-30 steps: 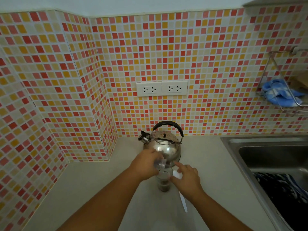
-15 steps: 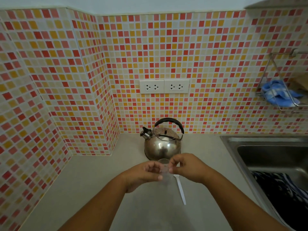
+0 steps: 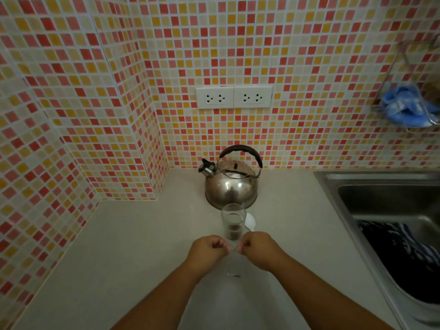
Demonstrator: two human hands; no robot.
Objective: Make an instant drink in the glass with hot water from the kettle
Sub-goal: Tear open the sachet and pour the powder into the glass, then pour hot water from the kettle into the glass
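A clear glass [image 3: 233,220] stands on the counter with brown powder in its bottom. Right behind it sits a steel kettle [image 3: 231,186] with a black handle and its spout pointing left. A white plastic spoon [image 3: 251,222] lies just right of the glass, its handle hidden by my right hand. My left hand [image 3: 209,250] and my right hand [image 3: 256,248] are fisted side by side in front of the glass. Both pinch the top of a clear plastic sachet [image 3: 233,267] that hangs down between them.
A steel sink [image 3: 381,198] with a dark striped cloth [image 3: 400,248] in it lies to the right. A wire rack with a blue cloth [image 3: 404,107] hangs on the tiled wall. Two double sockets [image 3: 234,97] sit above the kettle. The tiled corner juts out on the left.
Both hands have drawn back from over the glass toward me, with the clear sachet still between them. The glass with its powder now shows in full.
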